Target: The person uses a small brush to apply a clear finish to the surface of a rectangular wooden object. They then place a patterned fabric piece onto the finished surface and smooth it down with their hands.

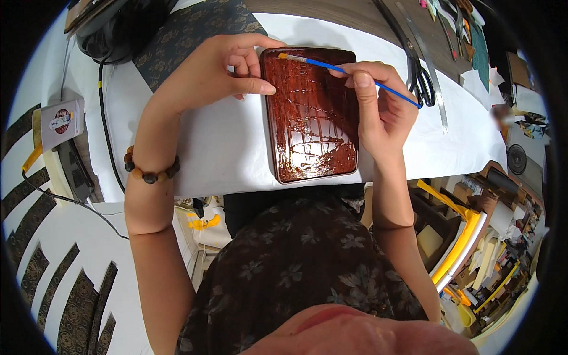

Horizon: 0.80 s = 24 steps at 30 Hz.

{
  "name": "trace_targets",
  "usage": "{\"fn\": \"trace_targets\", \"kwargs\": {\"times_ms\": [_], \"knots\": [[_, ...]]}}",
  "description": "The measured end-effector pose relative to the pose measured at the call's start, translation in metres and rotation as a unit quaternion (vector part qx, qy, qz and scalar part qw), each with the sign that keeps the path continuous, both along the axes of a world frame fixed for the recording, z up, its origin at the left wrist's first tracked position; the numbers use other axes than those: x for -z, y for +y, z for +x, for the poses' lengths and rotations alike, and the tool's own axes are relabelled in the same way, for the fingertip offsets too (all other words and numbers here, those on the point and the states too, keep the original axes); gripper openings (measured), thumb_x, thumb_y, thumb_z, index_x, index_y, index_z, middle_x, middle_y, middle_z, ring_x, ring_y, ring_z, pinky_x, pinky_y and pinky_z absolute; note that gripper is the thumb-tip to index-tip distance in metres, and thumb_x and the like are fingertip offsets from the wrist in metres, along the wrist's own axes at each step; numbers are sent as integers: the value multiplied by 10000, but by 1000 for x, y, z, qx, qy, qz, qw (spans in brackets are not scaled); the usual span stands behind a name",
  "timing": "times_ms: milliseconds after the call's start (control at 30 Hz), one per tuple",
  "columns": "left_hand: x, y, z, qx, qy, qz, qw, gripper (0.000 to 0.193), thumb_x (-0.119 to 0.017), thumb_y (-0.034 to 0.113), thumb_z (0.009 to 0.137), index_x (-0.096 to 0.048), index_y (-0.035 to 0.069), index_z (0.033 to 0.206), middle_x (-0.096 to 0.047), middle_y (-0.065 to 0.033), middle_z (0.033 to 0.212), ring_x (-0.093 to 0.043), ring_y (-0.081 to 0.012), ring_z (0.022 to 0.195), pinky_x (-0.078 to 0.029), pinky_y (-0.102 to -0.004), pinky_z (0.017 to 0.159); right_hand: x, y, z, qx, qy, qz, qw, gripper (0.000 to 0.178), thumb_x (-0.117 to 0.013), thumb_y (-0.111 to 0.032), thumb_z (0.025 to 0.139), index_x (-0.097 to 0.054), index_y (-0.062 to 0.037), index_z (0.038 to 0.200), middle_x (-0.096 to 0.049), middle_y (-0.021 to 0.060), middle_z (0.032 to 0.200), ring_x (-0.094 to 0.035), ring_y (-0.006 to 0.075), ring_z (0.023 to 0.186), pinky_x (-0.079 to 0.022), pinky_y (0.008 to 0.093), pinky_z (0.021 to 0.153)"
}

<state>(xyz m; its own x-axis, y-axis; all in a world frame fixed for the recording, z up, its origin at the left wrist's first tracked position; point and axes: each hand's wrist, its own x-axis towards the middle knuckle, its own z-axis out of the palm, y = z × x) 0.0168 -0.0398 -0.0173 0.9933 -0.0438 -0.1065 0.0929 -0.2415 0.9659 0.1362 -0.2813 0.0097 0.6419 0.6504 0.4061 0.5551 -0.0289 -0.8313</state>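
Observation:
A dark red-brown rectangular lacquered box or tray (313,118) lies on white paper, its upper face glossy with streaks and wet-looking lines. My left hand (234,65) steadies it at the far left corner. The index finger rests on the far edge, the thumb on the left edge, and the other fingers curl in. In my right hand (384,103) is a slim paintbrush (331,65) with a blue handle, pinched between thumb and fingers. Its orange-brown bristles are at the upper left part of the glossy face; whether they touch it I cannot tell.
Black-handled scissors (421,83) and a metal ruler (435,89) lie to the right on the white paper (219,154). Dark patterned paper (189,35) is at the far left, near a black cable (102,106). Crowded shelves and boxes stand at the lower right.

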Motion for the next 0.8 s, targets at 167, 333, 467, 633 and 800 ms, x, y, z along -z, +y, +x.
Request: {"fn": "trace_targets", "kwargs": {"times_ms": [167,333,467,633,800], "knots": [[0,1,0,1,-5,3,1000,600,-787,35,828,-588,61,1393,-598,34,742,-535,-31,602,-455,-191,568,2,-9,11,31,-18,-24,999,116,-632,-81,991,-705,7,971,-746,74,888,-665,108,788,-514,234,752],[0,-1,-1,-9,2,6,1000,599,-788,32,826,-589,52,1390,-599,34,741,-533,-33,599,-437,-188,562,-8,-23,13,45,-15,-27,998,125,-630,-93,996,-704,7,987,-745,77,891,-673,113,804,-520,239,767],[-3,-1,1,-8,5,8,1000,600,-796,33,819,-595,52,1383,-600,30,745,-532,-36,602,-436,-195,563,-4,-8,2,9,7,0,1000,116,-638,-89,989,-717,-4,977,-742,83,894,-675,132,810,-524,248,759],[-1,-1,0,-8,11,0,1000,596,-799,30,813,-597,43,1374,-597,26,737,-529,-36,610,-430,-199,565,0,-2,2,9,22,-13,1000,116,-643,-88,983,-721,-3,971,-743,89,897,-674,155,818,-527,274,767],[-3,-1,1,-9,14,-2,1000,597,-800,31,814,-595,38,1374,-593,29,748,-530,-40,612,-431,-199,568,0,4,1,5,16,-29,999,114,-637,-84,985,-717,-4,968,-742,91,896,-682,156,818,-532,267,780]]}}
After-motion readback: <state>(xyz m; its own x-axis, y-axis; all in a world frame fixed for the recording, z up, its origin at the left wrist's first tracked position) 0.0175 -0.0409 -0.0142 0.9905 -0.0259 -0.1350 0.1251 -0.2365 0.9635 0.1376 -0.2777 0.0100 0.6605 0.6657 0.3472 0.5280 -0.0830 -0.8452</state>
